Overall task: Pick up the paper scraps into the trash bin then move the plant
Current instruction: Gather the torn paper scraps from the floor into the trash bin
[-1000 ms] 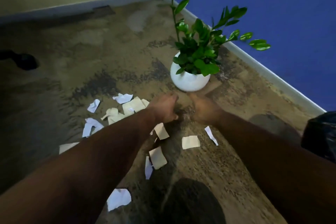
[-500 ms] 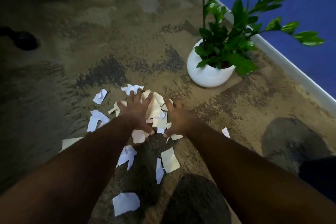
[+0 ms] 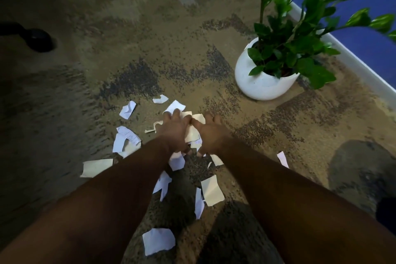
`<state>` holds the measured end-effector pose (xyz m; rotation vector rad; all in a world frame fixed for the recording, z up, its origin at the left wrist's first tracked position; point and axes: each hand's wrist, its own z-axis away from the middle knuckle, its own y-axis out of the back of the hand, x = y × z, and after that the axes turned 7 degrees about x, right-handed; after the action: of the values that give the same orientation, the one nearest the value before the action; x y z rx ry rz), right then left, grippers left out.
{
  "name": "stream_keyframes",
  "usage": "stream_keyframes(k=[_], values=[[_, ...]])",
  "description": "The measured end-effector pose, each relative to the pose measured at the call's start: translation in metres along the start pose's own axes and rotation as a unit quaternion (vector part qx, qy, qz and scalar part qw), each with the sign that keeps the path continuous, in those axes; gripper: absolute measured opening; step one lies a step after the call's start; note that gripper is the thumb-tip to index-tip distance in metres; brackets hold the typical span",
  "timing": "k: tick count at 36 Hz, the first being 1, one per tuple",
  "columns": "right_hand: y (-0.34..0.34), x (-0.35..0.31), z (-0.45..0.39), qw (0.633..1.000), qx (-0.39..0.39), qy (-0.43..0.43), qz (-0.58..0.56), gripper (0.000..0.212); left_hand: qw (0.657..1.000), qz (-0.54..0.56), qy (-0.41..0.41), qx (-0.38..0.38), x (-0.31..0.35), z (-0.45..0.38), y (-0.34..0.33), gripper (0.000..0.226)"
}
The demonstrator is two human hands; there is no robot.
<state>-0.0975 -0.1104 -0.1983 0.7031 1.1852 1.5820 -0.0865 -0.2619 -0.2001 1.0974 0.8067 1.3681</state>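
Our left hand (image 3: 174, 129) and right hand (image 3: 211, 133) side by side, fingers spread flat on a heap of paper scraps (image 3: 194, 128), more scraps around our arms, potted plant (image 3: 265, 77) well apart at right

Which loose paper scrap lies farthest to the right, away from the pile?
The narrow white strip beyond the right forearm. It lies alone on the carpet, while every other scrap sits under the hands or left of that arm.

Single head-worn wide-angle view, looking forward and steeply down at a patterned carpet (image 3: 132, 28), close above both forearms, left hand (image 3: 174, 129) and right hand (image 3: 211, 133) near centre, blue wall (image 3: 353, 19) upper right, no second view.
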Motion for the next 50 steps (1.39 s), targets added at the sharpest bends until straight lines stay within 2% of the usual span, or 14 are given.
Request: stream_keyframes(k=[4, 7, 11, 14, 19, 23, 29, 35, 38, 40, 43, 50], values=[[-0.009, 0.0, 0.012, 0.995, 0.07, 0.011, -0.068, 0.08, 0.999, 0.023, -0.027, 0.039, 0.006, 0.002, -0.007, 0.077], [-0.013, -0.006, 0.025, 0.986, 0.097, 0.002, -0.137, 0.055, 0.997, 0.027, -0.037, 0.055, 0.012, 0.005, -0.009, 0.049], [-0.016, -0.017, 0.04, 0.974, 0.135, -0.043, -0.179, 0.036, 0.994, 0.047, -0.051, 0.083, 0.021, 0.008, -0.012, 0.026], [-0.013, -0.022, 0.047, 0.966, 0.161, -0.067, -0.192, 0.033, 0.992, 0.084, -0.041, 0.084, 0.027, 0.014, -0.012, 0.024], [0.0, -0.019, 0.054, 0.959, 0.132, -0.112, -0.223, 0.028, 0.993, 0.094, -0.045, 0.06, 0.037, 0.024, -0.002, 0.017], [0.011, -0.013, 0.062, 0.945, 0.139, -0.127, -0.267, 0.019, 0.992, 0.106, -0.044, 0.058, 0.045, 0.029, 0.01, 0.013], [0.035, 0.002, 0.077, 0.927, 0.153, -0.159, -0.304, 0.015, 0.988, 0.111, -0.093, 0.061, 0.065, 0.035, 0.042, 0.003], [0.058, 0.025, 0.099, 0.902, 0.187, -0.195, -0.337, 0.011, 0.987, 0.098, -0.122, 0.046, 0.094, 0.037, 0.069, 0.008], [0.072, 0.041, 0.114, 0.902, 0.192, -0.199, -0.331, 0.011, 0.985, 0.084, -0.143, 0.051, 0.113, 0.041, 0.084, 0.009], [0.081, 0.052, 0.126, 0.905, 0.204, -0.202, -0.313, 0.019, 0.982, 0.073, -0.162, 0.058, 0.128, 0.045, 0.093, 0.009], [0.095, 0.07, 0.145, 0.909, 0.215, -0.217, -0.284, 0.018, 0.978, 0.074, -0.182, 0.074, 0.154, 0.049, 0.104, 0.016], [0.131, 0.128, 0.207, 0.908, 0.232, -0.251, -0.243, 0.019, 0.961, 0.06, -0.25, 0.102, 0.237, 0.062, 0.125, 0.014]])
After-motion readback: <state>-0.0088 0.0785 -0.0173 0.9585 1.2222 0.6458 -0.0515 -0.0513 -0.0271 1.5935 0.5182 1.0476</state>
